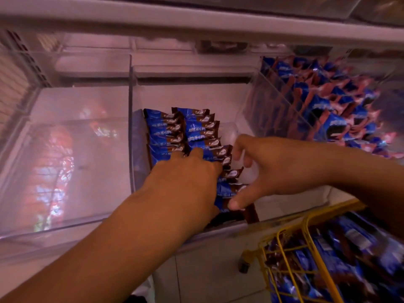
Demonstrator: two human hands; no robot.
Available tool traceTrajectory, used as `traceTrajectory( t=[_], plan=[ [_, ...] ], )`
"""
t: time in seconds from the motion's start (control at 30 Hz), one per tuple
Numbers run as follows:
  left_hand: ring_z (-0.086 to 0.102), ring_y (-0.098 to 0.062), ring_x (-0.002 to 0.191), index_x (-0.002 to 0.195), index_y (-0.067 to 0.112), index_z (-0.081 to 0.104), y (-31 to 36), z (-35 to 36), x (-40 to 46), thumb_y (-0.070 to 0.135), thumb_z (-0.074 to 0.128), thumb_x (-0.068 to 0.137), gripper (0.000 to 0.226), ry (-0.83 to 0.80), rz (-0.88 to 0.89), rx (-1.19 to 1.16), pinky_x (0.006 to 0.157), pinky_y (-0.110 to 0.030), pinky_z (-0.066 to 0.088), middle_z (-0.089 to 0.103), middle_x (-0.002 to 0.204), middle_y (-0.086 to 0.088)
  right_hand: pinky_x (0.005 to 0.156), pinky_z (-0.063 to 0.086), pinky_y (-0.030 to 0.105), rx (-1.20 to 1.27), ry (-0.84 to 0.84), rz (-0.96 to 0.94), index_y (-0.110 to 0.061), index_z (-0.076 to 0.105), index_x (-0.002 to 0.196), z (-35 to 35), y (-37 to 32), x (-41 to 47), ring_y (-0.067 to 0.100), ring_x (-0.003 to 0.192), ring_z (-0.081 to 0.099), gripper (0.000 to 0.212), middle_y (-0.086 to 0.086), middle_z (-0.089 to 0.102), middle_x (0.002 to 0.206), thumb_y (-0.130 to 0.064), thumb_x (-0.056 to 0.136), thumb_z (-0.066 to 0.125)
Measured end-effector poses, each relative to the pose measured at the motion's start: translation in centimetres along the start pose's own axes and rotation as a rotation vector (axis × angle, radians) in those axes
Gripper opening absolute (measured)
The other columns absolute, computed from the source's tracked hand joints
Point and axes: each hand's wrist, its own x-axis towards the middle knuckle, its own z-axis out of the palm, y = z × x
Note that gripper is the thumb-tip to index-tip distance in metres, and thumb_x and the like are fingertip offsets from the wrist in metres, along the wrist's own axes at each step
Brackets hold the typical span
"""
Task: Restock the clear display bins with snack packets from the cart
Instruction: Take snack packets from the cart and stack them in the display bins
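The snack packets [196, 136] are stacked in two rows in the middle bin [244, 119]; they are pressed flat by the left hand [185, 178], while the right hand [269, 169], at three o'clock, is spread wide to steady the row.

I am reaching into the middle bin [238, 119], where two rows of blue packets [188, 132] are filling the left side and leaving bare floor along the right wall and at the back. My left hand [188, 178] is lying on the packets; my right hand [269, 169] is hanging over that open strip. The left bin [65, 149] is standing bare. The right bin [284, 110] is crammed. The yellow cart [310, 243] is crowding my right forearm.
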Motion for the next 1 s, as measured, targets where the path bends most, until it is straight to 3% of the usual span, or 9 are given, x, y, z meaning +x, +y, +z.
traceTrajectory(
  t=[0.13,0.3,0.43,0.57,0.63,0.73,0.8,0.9,1.0],
  plan=[
    [0.046,-0.023,0.115,0.135,0.036,0.038,-0.1,0.1,0.0,0.064,0.062,0.082,0.064,0.005,-0.001,0.011,0.087,-0.04,0.047,0.04,0.129,0.001,0.06,0.059,0.026,0.225,-0.153,0.107,-0.028,0.055,0.105,-0.2,1.0,0.5,0.012,0.068,0.075,0.059,0.002,0.076,0.087,-0.029,0.061,0.094],
    [0.044,-0.024,0.119,0.134,0.042,0.025,-0.4,0.0,0.2,0.066,0.064,0.08,0.071,-0.006,0.006,-0.002,0.088,-0.039,0.045,0.036,0.132,0.002,0.055,0.046,0.019,0.176,0.033,-0.036,-0.029,0.057,0.094,1.6,1.1,2.0,-0.003,0.064,0.064,0.052,-0.009,0.068,0.079,-0.022,0.059,0.096],
    [0.045,-0.02,0.11,0.118,0.04,0.04,-1.1,-0.1,0.2,0.064,0.065,0.08,0.052,-0.007,0.035,-0.001,0.08,-0.034,0.042,0.036,0.12,0.004,0.048,0.044,0.01,0.244,0.08,-0.086,-0.027,0.055,0.097,2.3,1.0,2.1,-0.006,0.058,0.063,0.057,-0.004,0.069,0.078,-0.016,0.058,0.096],
    [0.045,-0.017,0.102,0.112,0.035,0.052,-0.9,-0.6,0.4,0.06,0.064,0.083,0.041,-0.03,0.038,-0.014,0.079,-0.033,0.044,0.037,0.107,0.006,0.054,0.05,0.013,0.161,0.069,-0.056,-0.034,0.05,0.113,1.4,0.1,0.5,-0.002,0.067,0.066,0.064,-0.004,0.071,0.091,-0.028,0.065,0.092],
    [0.051,-0.015,0.093,0.103,0.03,0.057,-0.6,-1.3,0.7,0.056,0.061,0.086,0.031,0.013,0.007,-0.069,0.078,-0.034,0.049,0.044,0.103,0.006,0.064,0.055,0.018,0.043,0.198,-0.05,-0.04,0.047,0.12,0.7,0.1,-1.6,-0.001,0.073,0.066,0.062,-0.012,0.068,0.096,-0.04,0.071,0.086],
    [0.056,-0.012,0.078,0.089,0.027,0.06,1.1,-2.9,1.0,0.048,0.058,0.091,0.022,0.234,-0.016,-0.199,0.07,-0.034,0.051,0.056,0.089,0.006,0.062,0.055,0.015,-0.002,0.557,-0.169,-0.047,0.055,0.104,-0.3,1.3,-7.4,-0.009,0.069,0.064,0.039,-0.024,0.065,0.089,-0.06,0.07,0.068],
    [0.06,-0.014,0.075,0.081,0.026,0.061,3.7,-3.9,0.9,0.05,0.059,0.09,0.025,0.472,0.081,-0.315,0.071,-0.036,0.052,0.063,0.08,0.006,0.052,0.051,0.012,0.06,0.622,-0.217,-0.039,0.066,0.088,-0.1,3.3,-12.2,-0.009,0.053,0.063,0.029,-0.029,0.067,0.081,-0.061,0.069,0.066],
    [0.062,-0.014,0.073,0.079,0.026,0.064,9.5,-3.9,0.4,0.049,0.06,0.086,0.025,0.582,0.387,-0.433,0.07,-0.037,0.052,0.066,0.075,0.008,0.066,0.051,0.013,-0.011,0.386,-0.044,-0.039,0.072,0.097,2.8,8.7,-17.1,-0.011,0.065,0.064,0.041,-0.028,0.07,0.086,-0.058,0.061,0.079],
    [0.062,-0.022,0.087,0.09,0.023,0.067,15.2,-1.4,0.0,0.044,0.063,0.085,0.022,0.338,0.632,-0.268,0.077,-0.04,0.051,0.066,0.09,0.0,0.097,0.034,0.003,-0.007,-0.128,0.183,-0.043,0.043,0.143,8.1,11.7,-18.8,-0.014,0.117,0.047,0.098,-0.027,0.051,0.137,-0.052,0.057,0.09]
  ],
)
